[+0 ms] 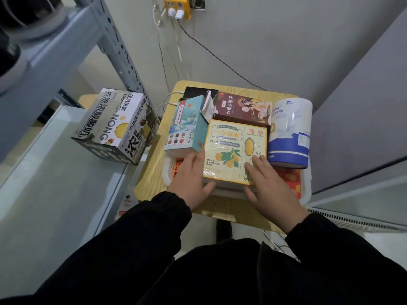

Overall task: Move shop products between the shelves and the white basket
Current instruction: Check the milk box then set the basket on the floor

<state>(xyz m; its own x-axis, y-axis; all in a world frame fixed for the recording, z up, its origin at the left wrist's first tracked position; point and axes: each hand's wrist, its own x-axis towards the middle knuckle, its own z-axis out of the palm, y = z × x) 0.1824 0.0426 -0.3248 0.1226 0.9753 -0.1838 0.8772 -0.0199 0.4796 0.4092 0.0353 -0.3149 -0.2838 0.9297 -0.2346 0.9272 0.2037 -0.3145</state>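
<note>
Both my arms reach forward and down in black sleeves, and my hands meet on the yellow box (235,150) that lies flat on top of the pile in the white basket (307,190). My left hand (190,181) lies against the box's left edge, fingers held together and pointing away from me, thumb hooked round the near corner. My right hand (269,186) rests palm down on the near right part of the lid, fingers slightly spread, thumb tucked along the front edge; neither hand is closed round the box, they press on it from the two sides. Just left of the yellow box stands a teal box (187,124), touching my left fingertips. Behind it lies a dark brown box (242,108), and to the right a white and blue canister (290,133) lies tilted against the pile. The basket sits on a small wooden table (152,172). Off to the left, on the glass shelf (55,172), a black and white milk carton (116,126) stands apart from the basket.
</note>
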